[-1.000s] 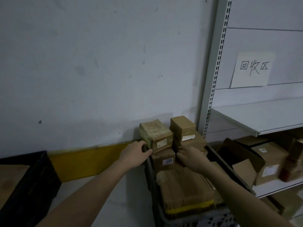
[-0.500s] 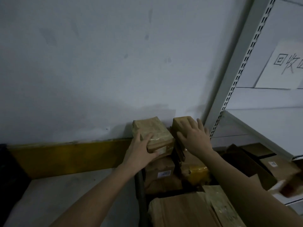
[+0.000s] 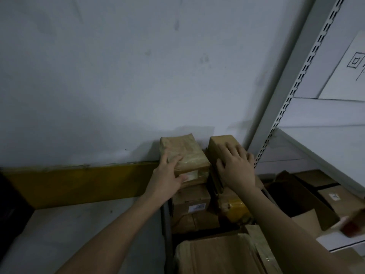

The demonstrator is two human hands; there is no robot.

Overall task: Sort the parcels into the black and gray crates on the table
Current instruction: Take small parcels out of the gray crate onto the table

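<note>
Two parcels top a stack inside the gray crate [image 3: 165, 224] at the table's right end. My left hand [image 3: 167, 179] grips the tape-wrapped brown parcel [image 3: 186, 153], fingers on its top and thumb on its labelled front face. My right hand [image 3: 236, 167] lies over the small plain brown box [image 3: 218, 142], fingers spread across the top and thumb down its left side. Below them sit a labelled box [image 3: 192, 204] and a yellow-taped parcel [image 3: 236, 211]. A large flat cardboard parcel [image 3: 217, 256] fills the crate's near end. The black crate [image 3: 8, 214] shows only at the left edge.
The gray table top [image 3: 79, 228] lies between the crates, with a yellow board [image 3: 79, 184] along the wall behind it. A metal shelf upright [image 3: 284, 99] stands just right of the stack. The lower shelf holds cardboard boxes [image 3: 316, 196]. A paper sign [image 3: 349, 72] hangs above.
Both hands rose from the sides of the stack onto the two top parcels and closed on them. The view has moved closer and turned left, so the black crate has almost left the frame.
</note>
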